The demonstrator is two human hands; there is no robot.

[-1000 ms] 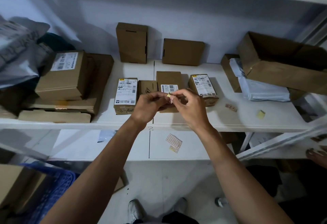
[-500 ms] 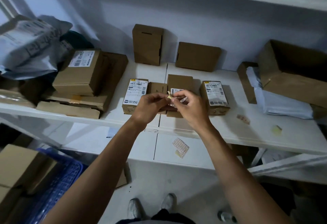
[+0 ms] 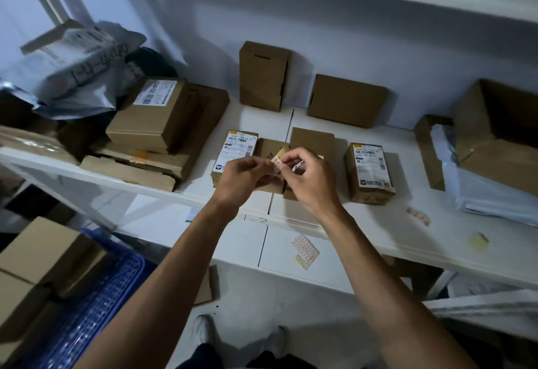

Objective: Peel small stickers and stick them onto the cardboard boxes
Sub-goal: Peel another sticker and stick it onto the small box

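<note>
White shelf (image 3: 364, 223): open box (image 3: 495, 135) interior dark; hands (image 3: 279, 170) pinch sticker strip (image 3: 276, 160).

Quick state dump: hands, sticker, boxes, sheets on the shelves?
left hand: pinching sticker strip
right hand: pinching the same strip
sticker strip: held above the boxes
right labelled box: closed, shipping label on top
large box: open
upright box: closed, against wall
sticker sheet: flat on lower shelf
</note>
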